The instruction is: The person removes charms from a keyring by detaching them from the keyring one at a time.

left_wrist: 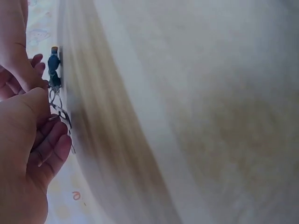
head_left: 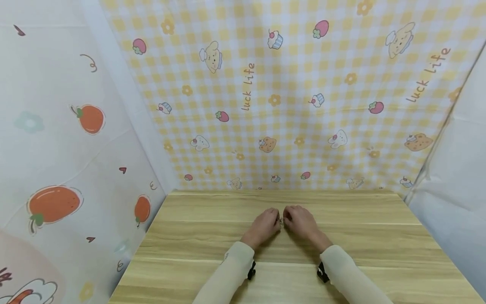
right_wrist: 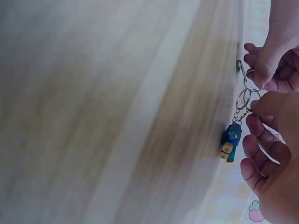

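A keychain with a small blue-green figurine (right_wrist: 231, 140), orange-yellow at its end, shows in both wrist views. Short chains join the figurine to metal rings (right_wrist: 244, 99), and a slim metal clip (right_wrist: 241, 70) extends from the rings on the left hand's side. My left hand (head_left: 265, 223) pinches the metal end with thumb and finger. Facing it, my right hand (head_left: 301, 221) pinches a ring between thumb and index finger, its other fingers loosely bent. From the head, only a small glint of metal (head_left: 281, 220) appears between the two hands.
Under the hands lies a wood-grain table (head_left: 212, 236). Behind it hangs a yellow checked cloth (head_left: 235, 131) with printed cartoons, and a white printed cloth (head_left: 102, 164) borders the left side. Dark wrist straps (head_left: 251, 270) show below the pale sleeves (head_left: 224, 276).
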Demonstrator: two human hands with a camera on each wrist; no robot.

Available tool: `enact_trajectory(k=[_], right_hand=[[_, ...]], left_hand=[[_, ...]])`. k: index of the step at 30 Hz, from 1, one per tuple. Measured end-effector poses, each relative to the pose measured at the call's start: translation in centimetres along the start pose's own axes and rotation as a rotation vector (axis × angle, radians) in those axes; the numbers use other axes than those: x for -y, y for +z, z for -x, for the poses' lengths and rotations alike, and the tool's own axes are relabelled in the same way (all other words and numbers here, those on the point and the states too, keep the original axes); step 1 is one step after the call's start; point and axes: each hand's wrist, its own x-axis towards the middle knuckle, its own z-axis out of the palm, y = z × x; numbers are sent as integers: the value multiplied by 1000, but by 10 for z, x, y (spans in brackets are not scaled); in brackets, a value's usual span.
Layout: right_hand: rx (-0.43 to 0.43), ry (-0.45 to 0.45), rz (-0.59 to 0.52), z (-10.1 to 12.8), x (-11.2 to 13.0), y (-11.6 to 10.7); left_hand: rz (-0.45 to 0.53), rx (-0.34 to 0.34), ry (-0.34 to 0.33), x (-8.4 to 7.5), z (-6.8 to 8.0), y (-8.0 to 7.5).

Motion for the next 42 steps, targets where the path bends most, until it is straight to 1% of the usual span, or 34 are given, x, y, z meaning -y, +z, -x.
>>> enact_trajectory(k=[3, 6, 11, 17, 21, 26, 30, 35, 38, 42], right_hand=[[-3, 41, -53, -1, 2, 0], [-1, 78, -91, -2, 4, -2], [-13, 110, -147, -2, 8, -8], [-17, 135, -250, -5, 8, -11], [-19, 141, -316, -6, 7, -13], [-3, 140, -384, -6, 10, -19], [7, 114, -394, -7, 12, -21], [-24, 59, -389, -8, 12, -20], [-38, 47, -392, -9, 11, -19], [-27, 79, -489, -9, 11, -20]], left_hand=[[130, -27, -44, 2, 2, -4], [188, -55, -57, 3, 4, -7], [219, -81, -59, 2, 5, -10], [221, -105, -51, 2, 4, -12], [244, -128, -46, 4, 4, -13], [282, -160, -34, 4, 4, -17], [293, -170, -15, 5, 7, -21], [300, -166, -2, 5, 9, -25], [327, -184, -3, 4, 10, -27], [367, -198, -12, 5, 11, -29]])
